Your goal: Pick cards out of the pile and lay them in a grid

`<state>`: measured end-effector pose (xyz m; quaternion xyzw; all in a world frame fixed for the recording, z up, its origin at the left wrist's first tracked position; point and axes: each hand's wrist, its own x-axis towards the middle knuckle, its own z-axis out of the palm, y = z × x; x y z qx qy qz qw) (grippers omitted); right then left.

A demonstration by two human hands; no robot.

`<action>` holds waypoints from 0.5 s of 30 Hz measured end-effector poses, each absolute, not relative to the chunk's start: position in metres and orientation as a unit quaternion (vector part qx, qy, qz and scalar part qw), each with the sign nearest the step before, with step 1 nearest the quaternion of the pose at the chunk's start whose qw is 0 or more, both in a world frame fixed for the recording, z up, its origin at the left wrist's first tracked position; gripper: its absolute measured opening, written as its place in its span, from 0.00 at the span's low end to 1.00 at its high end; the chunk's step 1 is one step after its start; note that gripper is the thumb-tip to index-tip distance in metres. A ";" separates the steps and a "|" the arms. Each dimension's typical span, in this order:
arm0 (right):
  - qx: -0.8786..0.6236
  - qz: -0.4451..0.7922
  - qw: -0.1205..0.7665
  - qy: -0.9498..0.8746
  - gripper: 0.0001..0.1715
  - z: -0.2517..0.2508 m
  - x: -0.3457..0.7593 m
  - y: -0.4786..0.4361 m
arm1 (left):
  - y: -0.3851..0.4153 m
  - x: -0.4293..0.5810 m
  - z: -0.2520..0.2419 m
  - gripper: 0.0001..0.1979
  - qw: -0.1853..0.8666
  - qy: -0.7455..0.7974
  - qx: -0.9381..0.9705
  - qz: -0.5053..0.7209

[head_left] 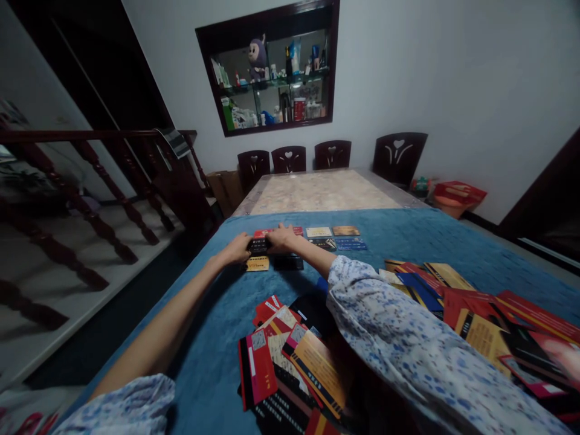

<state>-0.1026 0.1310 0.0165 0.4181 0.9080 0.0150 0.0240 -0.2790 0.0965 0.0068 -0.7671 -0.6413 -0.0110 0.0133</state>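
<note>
My left hand (236, 249) is at the left end of a black card (258, 244), its fingers on the card's edge. Around the card's right end are the fingers of my right hand (281, 237). Red cards (263, 233) lie just behind. Nearer me are a yellow card (257, 264) and a dark card (289, 263). To the right sit a white-gold card (319, 232), a gold card (345, 231), a black patterned card (322, 244) and a blue card (351, 243). Both hands rest low over the blue cloth.
A loose pile of cards (260, 368) lies close to me on the blue cloth (203, 362). Another spread of cards (480, 332) covers the right side, partly behind my right sleeve. Chairs (289, 160) stand beyond the table, with a railing (99, 193) on the left.
</note>
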 end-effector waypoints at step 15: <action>0.428 -0.016 0.045 0.903 0.25 0.012 -0.115 0.137 | 0.113 -0.277 0.006 0.17 -0.017 -0.641 -0.766 0.039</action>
